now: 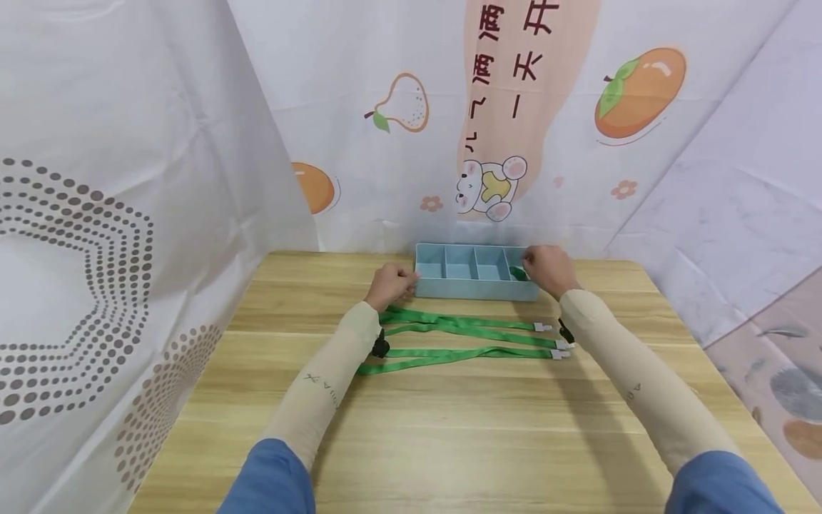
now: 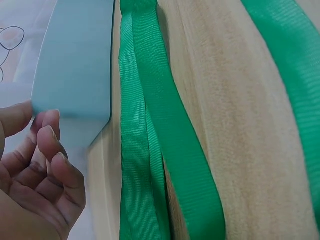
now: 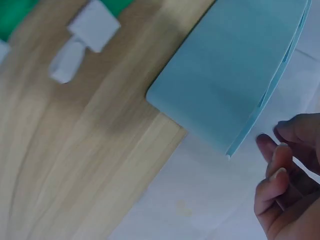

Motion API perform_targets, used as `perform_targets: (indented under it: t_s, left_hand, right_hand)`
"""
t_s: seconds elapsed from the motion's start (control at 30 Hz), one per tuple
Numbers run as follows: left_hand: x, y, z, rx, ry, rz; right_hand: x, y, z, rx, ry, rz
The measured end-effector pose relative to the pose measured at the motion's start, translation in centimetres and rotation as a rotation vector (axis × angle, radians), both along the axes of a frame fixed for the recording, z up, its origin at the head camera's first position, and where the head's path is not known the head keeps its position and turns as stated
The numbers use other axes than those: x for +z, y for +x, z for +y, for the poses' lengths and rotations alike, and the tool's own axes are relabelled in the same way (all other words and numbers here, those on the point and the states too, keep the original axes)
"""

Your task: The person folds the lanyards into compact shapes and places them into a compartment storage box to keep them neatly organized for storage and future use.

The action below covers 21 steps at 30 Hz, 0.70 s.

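A light blue box with a row of compartments stands near the back of the table. My left hand pinches its left end, thumb and fingers at the corner in the left wrist view. My right hand is over the box's right end. In the right wrist view its fingers are loosely bent beside the rim, with nothing visible between them. A dark green piece lies in the rightmost compartment, partly hidden by the right hand. Green lanyards with white clips lie in front of the box.
The wood-grain table ends just behind the box, against a printed white cloth. Another patterned cloth hangs along the left side. Both wrists wear dark straps, the left one beside the lanyards.
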<state>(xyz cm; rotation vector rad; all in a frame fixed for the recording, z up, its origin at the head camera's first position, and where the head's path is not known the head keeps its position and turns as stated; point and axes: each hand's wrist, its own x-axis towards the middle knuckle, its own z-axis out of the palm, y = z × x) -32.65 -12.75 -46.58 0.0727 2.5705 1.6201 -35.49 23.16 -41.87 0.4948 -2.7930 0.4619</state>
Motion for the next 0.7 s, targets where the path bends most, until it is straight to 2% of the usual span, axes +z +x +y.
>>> perform_targets:
  t_s: [0.13,0.3,0.47,0.7]
  left_hand:
    - [0.0,0.2,-0.1,-0.004,-0.013,0.011]
    - [0.1,0.6,-0.6,-0.044,-0.033,0.035]
    - [0.0,0.9,-1.6,-0.134,-0.099,0.088]
    - [-0.3,1.8,-2.9,-0.261,-0.139,0.098]
  right_hand:
    - [-0.3,1.2,0.6,0.033,-0.036,0.042]
    - [-1.0,3.2,1.3,0.094,-0.072,0.016]
    - [-2.0,5.5,1.6,0.151,-0.099,-0.066]
    - [-4.0,8.5,2.4,0.184,-0.095,-0.088]
